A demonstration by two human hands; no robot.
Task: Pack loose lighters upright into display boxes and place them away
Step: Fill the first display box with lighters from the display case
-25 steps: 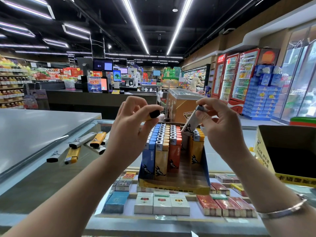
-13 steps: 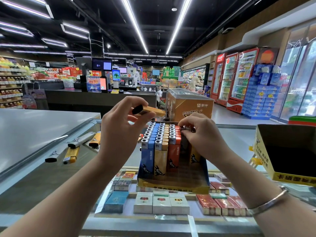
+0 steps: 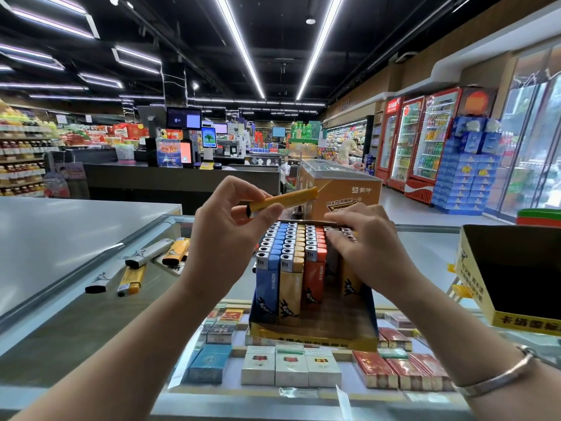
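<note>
Looking down past cigarette packs (image 3: 291, 364) under the glass surface (image 3: 91, 323), we see a display box (image 3: 312, 337) on that glass with rows of upright lighters (image 3: 288, 253). Our right hand (image 3: 361, 241) lies flat, fingers straight, on the tops of the rightmost rows, while our left hand (image 3: 224, 235) pinches a yellow lighter (image 3: 285, 200) sideways above the box. Farther left, loose lighters (image 3: 142, 262) lie on the surface.
</note>
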